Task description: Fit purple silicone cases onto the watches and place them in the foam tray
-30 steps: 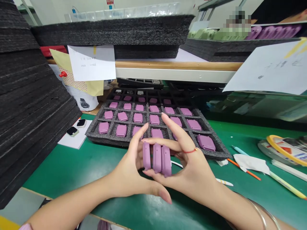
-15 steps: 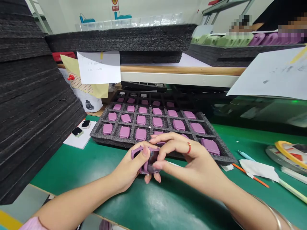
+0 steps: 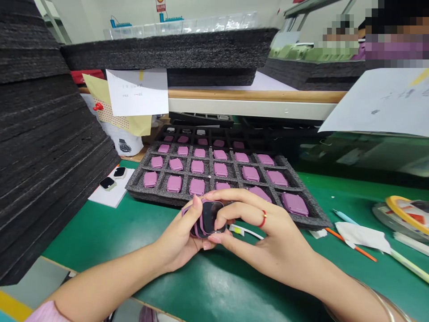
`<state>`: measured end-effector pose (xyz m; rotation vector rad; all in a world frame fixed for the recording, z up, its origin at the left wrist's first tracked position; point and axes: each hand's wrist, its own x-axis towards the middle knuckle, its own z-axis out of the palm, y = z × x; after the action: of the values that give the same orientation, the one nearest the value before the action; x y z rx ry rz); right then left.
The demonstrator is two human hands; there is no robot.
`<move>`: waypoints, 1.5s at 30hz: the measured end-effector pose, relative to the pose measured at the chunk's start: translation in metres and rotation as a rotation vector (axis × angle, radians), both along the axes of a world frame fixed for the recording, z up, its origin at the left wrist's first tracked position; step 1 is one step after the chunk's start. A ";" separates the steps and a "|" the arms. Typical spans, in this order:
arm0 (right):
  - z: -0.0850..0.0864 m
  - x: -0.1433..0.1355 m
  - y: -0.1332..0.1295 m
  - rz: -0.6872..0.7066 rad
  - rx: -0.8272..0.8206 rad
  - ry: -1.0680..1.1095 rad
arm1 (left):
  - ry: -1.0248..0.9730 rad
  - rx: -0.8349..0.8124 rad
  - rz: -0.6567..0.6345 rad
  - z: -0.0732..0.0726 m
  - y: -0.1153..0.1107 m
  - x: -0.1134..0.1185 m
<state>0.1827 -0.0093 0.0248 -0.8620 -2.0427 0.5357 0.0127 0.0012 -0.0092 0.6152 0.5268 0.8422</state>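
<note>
Purple watch-shaped cases with dark screens [image 3: 210, 216] are held between both hands, above the green table [image 3: 134, 228] and in front of the tray. My left hand [image 3: 182, 232] is closed round them from the left, its thumb on the purple frame. With bent fingers, my right hand [image 3: 258, 223] grips the dark-screened piece from the right, fingertips on its face and lower edge. Behind, a black foam tray [image 3: 154, 194] holds several purple cases [image 3: 197, 167] in its compartments. A toothbrush [image 3: 237, 230] lies partly hidden behind my right hand.
Stacked black foam [image 3: 50, 147] rises at the left. Two watches [image 3: 107, 184] lie on white paper. A shelf edge [image 3: 251, 107] crosses above the tray. At right are an orange stick [image 3: 351, 244], tissue [image 3: 363, 235] and a yellow ring [image 3: 402, 214]. A person is partly visible at upper right.
The dark-screened piece has turned to show more of its face, and my right fingers have shifted over it. More of the toothbrush shows. The person at upper right has moved.
</note>
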 end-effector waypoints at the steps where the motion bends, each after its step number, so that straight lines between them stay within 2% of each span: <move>1: 0.001 0.000 0.000 -0.012 -0.033 0.012 | -0.001 -0.001 -0.002 0.000 0.000 0.000; 6: 0.002 0.001 0.003 -0.095 -0.125 0.078 | 0.012 -0.001 -0.007 -0.003 0.003 -0.003; 10: 0.004 0.004 -0.001 -0.295 0.019 0.437 | -0.019 -0.001 -0.038 -0.002 0.003 -0.005; 12: 0.005 0.005 -0.005 -0.296 0.047 0.521 | -0.058 0.001 -0.058 -0.001 0.001 -0.005; 16: 0.000 0.002 -0.006 -0.066 -0.046 0.234 | -0.118 0.022 -0.061 0.002 0.000 -0.007; 19: -0.009 -0.003 -0.001 -0.008 -0.008 0.083 | -0.130 0.029 -0.054 0.003 0.000 -0.007; 24: -0.015 -0.005 0.002 0.004 0.064 0.074 | -0.129 0.055 -0.062 0.004 0.000 -0.007; 28: -0.013 -0.001 -0.004 0.052 -0.002 0.143 | -0.131 0.060 -0.082 0.003 -0.001 -0.008; 30: -0.008 0.003 -0.006 -0.006 0.012 0.291 | -0.153 0.058 -0.090 0.003 -0.001 -0.008; 32: -0.003 0.009 -0.006 -0.139 0.120 0.384 | -0.175 0.056 -0.093 0.003 0.000 -0.007; 34: 0.002 0.014 -0.006 -0.200 0.222 0.289 | -0.183 0.058 -0.096 0.003 0.000 -0.006; 37: 0.003 0.018 -0.010 -0.060 0.245 0.069 | -0.167 0.037 -0.090 0.005 0.000 -0.005; 39: -0.001 0.017 -0.018 -0.010 0.209 0.036 | -0.140 0.016 -0.079 0.006 -0.001 -0.006; 42: -0.006 0.011 -0.031 -0.041 0.173 0.022 | -0.073 0.014 -0.062 0.008 -0.002 -0.007; 45: -0.005 0.008 -0.031 -0.011 0.209 -0.020 | -0.038 0.031 -0.047 0.007 -0.003 -0.008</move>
<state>0.1903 -0.0400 0.0201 -0.7552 -2.0683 0.3015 0.0051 -0.0021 -0.0020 0.6364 0.4634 0.8174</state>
